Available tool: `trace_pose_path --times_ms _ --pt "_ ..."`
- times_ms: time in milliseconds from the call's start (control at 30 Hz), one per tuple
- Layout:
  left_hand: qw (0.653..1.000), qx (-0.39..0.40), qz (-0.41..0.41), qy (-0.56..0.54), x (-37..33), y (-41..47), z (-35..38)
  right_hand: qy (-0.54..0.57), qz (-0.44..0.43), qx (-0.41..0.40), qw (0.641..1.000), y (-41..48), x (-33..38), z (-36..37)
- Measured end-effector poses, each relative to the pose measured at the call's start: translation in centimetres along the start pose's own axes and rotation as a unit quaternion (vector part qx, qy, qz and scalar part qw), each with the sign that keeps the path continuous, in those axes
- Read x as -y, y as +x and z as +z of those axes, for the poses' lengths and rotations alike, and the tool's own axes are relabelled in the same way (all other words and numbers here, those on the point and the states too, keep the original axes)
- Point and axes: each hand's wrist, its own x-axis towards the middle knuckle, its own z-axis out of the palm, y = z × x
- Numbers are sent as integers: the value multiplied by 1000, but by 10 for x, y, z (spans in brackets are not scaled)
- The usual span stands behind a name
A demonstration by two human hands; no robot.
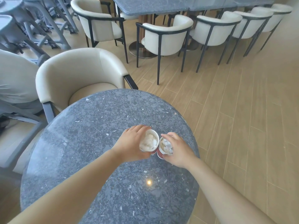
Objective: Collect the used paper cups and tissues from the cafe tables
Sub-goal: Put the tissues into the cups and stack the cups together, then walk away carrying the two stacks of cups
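Two red paper cups stand side by side on the round grey speckled table, near its right edge. The left cup is stuffed with crumpled white tissue, and my left hand is curled round its left side. The right cup also holds crumpled tissue; my right hand grips it from the right. The cups nearly touch each other. Their lower walls are mostly hidden by my fingers.
A cream armchair is pushed up to the table's far left side. More cream chairs line a long grey table at the back. Wooden floor lies to the right. Grey stools are stacked at far left.
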Motion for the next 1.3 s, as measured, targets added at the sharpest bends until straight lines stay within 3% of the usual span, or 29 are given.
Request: trace_pose_path --times_ms 233,567,800,1067,1200,1300 --pt "994 -63 -52 -66 2 20 -24 8 3 -24 1000 12 3 -13" --pt "993 -84 -85 -9 11 25 -14 4 -6 -27 1000 22 5 -14" --pt "995 -36 -94 26 22 29 4 8 -12 -19 1000 29 8 -9" --pt "978 130 -165 2 30 38 32 -29 -4 21 999 38 12 2" --pt "976 147 -159 20 24 40 35 -44 -4 39 998 38 13 10" --pt "982 120 -140 29 14 47 26 -27 -6 9 1000 34 11 -1"
